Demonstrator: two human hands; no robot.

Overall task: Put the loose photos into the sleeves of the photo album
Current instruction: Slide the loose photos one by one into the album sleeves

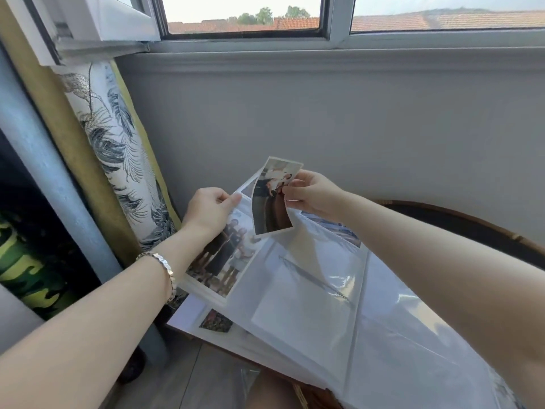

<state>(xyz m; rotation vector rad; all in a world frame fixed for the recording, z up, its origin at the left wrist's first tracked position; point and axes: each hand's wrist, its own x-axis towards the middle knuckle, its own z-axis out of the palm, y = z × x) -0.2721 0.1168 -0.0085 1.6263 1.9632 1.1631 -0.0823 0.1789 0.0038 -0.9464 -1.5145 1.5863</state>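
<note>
Below the window [241, 13], the open photo album [309, 290] lies tilted before the person. The fingers of the left hand [209, 211] pinch the upper corner of a clear sleeve page [247, 199]. The fingers of the right hand [312, 191] pinch a loose photo [271, 208], which is bent and stands just over this page.

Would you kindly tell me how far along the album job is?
Done: a group photo sits sleeved in the album. In hand: right hand pinches a loose photo, left hand grips the page corner. Left: that photo is unsleeved; the neighbouring sleeve looks empty.
</note>
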